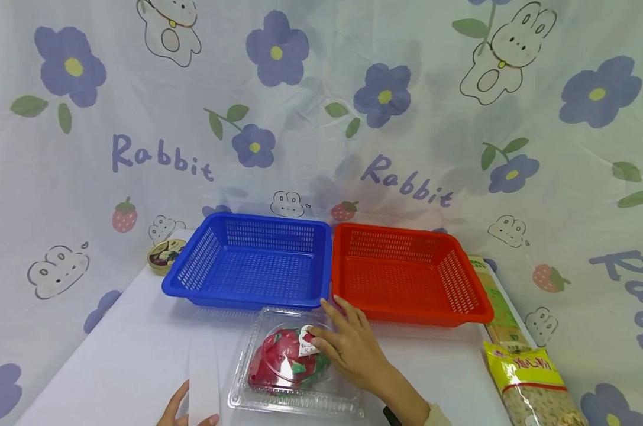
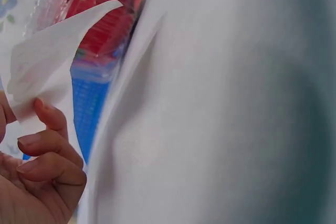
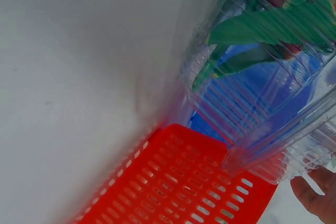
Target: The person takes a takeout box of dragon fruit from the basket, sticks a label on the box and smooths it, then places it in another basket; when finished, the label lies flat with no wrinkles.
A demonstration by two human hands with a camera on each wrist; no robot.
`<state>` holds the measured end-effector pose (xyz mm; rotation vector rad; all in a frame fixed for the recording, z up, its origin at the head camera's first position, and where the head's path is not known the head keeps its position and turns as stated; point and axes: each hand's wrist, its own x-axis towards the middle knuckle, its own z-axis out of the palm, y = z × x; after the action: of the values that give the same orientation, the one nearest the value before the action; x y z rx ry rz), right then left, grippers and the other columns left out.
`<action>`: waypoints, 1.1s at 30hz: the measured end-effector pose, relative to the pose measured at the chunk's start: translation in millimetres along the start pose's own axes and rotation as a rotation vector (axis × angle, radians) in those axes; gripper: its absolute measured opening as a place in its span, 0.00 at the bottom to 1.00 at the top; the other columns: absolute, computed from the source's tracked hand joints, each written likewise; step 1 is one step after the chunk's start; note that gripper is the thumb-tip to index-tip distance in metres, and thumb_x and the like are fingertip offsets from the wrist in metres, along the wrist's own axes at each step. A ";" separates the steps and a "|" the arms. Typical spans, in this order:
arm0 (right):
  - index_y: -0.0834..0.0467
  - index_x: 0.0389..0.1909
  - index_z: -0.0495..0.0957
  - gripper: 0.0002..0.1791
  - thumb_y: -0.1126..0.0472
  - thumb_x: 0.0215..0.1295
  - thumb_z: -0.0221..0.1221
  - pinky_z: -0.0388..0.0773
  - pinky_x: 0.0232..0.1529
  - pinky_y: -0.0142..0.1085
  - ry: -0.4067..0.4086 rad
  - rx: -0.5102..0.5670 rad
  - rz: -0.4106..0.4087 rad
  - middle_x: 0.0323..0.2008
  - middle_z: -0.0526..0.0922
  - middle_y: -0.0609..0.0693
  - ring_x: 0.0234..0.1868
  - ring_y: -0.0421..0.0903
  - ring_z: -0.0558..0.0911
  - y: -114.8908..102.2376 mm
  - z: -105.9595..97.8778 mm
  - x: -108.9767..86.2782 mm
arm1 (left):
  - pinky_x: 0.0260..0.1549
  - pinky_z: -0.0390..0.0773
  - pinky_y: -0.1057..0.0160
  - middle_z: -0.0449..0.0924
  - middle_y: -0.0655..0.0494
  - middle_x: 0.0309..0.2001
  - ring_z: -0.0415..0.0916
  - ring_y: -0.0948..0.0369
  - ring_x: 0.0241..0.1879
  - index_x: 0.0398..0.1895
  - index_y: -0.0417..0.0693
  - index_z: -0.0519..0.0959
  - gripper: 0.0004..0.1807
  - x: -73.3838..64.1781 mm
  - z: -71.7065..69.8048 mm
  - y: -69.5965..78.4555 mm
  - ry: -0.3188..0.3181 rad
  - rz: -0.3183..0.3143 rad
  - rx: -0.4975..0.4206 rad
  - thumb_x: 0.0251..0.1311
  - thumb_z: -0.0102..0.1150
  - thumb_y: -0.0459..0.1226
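By the right hand (image 1: 355, 349), a white label (image 1: 306, 348) on a lid is touched; its fingers are extended and spread, and nothing is seen to be clasped by them. By the left hand (image 2: 47, 177), a white paper strip (image 2: 47, 51) is pinched between thumb and index finger, the other fingers being curled loosely below.

The label is marked with a red motif and small print too fine to be read, and is partly covered by the fingertips. It is borne on the top of a clear plastic box (image 1: 294, 404), which is set upright on the white worktop (image 1: 113, 355), in front of two baskets. The box is closed; a round contour is moulded into its lid, and its edges are ribbed. Inside, a red fruit (image 1: 270, 364) is contained. Its skin is seen to be glossy and deep red, with leaf-like green scales, and is crossed by bright reflections from the plastic.

Behind the box, a blue basket (image 1: 246, 303) and a red basket (image 1: 412, 318) are placed side by side, both perforated. A round tin (image 1: 163, 258) is positioned beyond the blue basket's left side. At the right, a yellow-topped packet (image 1: 536, 387) and a green packet (image 1: 497, 305) are laid.
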<state>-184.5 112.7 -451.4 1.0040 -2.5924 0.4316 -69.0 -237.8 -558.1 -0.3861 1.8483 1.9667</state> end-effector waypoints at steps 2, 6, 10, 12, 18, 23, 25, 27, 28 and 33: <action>0.44 0.50 0.87 0.19 0.44 0.75 0.49 0.64 0.67 0.59 0.030 0.047 0.007 0.72 0.68 0.52 0.73 0.59 0.63 0.7 0.9 3.5 | 0.39 0.85 0.46 0.84 0.45 0.41 0.85 0.48 0.38 0.72 0.45 0.12 0.69 0.2 4.2 9.2 0.037 -0.017 0.005 0.59 0.68 0.41; 0.46 0.44 0.89 0.16 0.46 0.72 0.55 0.65 0.67 0.59 0.058 0.083 0.015 0.71 0.70 0.51 0.72 0.59 0.64 1.5 2.5 8.2 | 0.36 0.85 0.48 0.86 0.45 0.40 0.86 0.49 0.37 0.74 0.41 0.17 0.69 1.8 9.8 22.7 0.102 -0.013 0.047 0.58 0.70 0.40; 0.44 0.47 0.88 0.16 0.42 0.68 0.59 0.67 0.66 0.58 0.048 0.073 0.028 0.71 0.70 0.50 0.72 0.56 0.64 0.0 3.4 8.2 | 0.34 0.85 0.51 0.86 0.41 0.38 0.86 0.49 0.35 0.75 0.38 0.19 0.69 2.4 11.9 27.3 0.164 0.004 0.123 0.56 0.71 0.39; 0.44 0.49 0.87 0.19 0.40 0.65 0.60 0.69 0.65 0.57 0.047 0.056 0.023 0.71 0.69 0.50 0.72 0.56 0.64 -1.2 3.5 7.3 | 0.33 0.85 0.51 0.85 0.38 0.36 0.86 0.48 0.34 0.75 0.37 0.20 0.68 2.1 12.3 26.8 0.206 0.005 0.186 0.55 0.72 0.38; 0.45 0.53 0.85 0.26 0.36 0.59 0.63 0.71 0.64 0.56 0.050 0.006 -0.011 0.71 0.68 0.52 0.71 0.57 0.65 -3.4 3.3 4.8 | 0.27 0.81 0.57 0.76 0.28 0.36 0.81 0.49 0.31 0.75 0.29 0.29 0.65 3.1 8.7 21.1 0.356 -0.004 0.491 0.55 0.71 0.45; 0.43 0.56 0.84 0.29 0.33 0.57 0.64 0.71 0.64 0.55 0.047 -0.011 -0.020 0.71 0.68 0.53 0.72 0.57 0.64 -3.5 3.8 2.2 | 0.29 0.71 0.61 0.70 0.42 0.34 0.71 0.54 0.32 0.70 0.19 0.48 0.59 1.3 4.4 15.5 0.483 0.033 0.729 0.53 0.72 0.50; 0.43 0.56 0.83 0.30 0.32 0.56 0.64 0.71 0.63 0.56 0.044 -0.020 -0.025 0.71 0.68 0.54 0.72 0.57 0.64 -3.6 3.7 1.1 | 0.34 0.73 0.55 0.71 0.40 0.37 0.71 0.49 0.37 0.68 0.18 0.53 0.56 -1.1 3.9 13.4 0.536 0.067 0.777 0.52 0.73 0.50; 0.43 0.57 0.82 0.31 0.32 0.55 0.64 0.70 0.63 0.56 0.044 -0.027 -0.032 0.71 0.68 0.54 0.72 0.58 0.64 -3.5 3.5 -0.1 | 0.39 0.73 0.46 0.71 0.35 0.41 0.70 0.42 0.43 0.67 0.19 0.57 0.55 -3.8 5.1 12.0 0.600 0.101 0.794 0.50 0.74 0.50; 0.43 0.58 0.82 0.32 0.32 0.55 0.64 0.70 0.64 0.57 0.046 -0.031 -0.038 0.71 0.68 0.55 0.72 0.58 0.64 -3.2 3.8 -0.6 | 0.41 0.72 0.42 0.70 0.33 0.42 0.69 0.39 0.46 0.66 0.19 0.58 0.54 -5.1 5.9 11.9 0.626 0.114 0.797 0.49 0.74 0.49; 0.45 0.59 0.82 0.35 0.29 0.54 0.63 0.70 0.64 0.56 0.060 -0.029 -0.063 0.70 0.68 0.57 0.71 0.58 0.64 -1.3 6.6 -3.1 | 0.36 0.72 0.49 0.67 0.27 0.48 0.68 0.41 0.40 0.66 0.23 0.61 0.51 -12.0 13.4 20.4 0.740 0.153 0.764 0.48 0.75 0.47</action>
<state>-182.7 111.0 -458.4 1.0444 -2.4996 0.4008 -67.1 -226.5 -533.5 -0.7979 2.9671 1.0812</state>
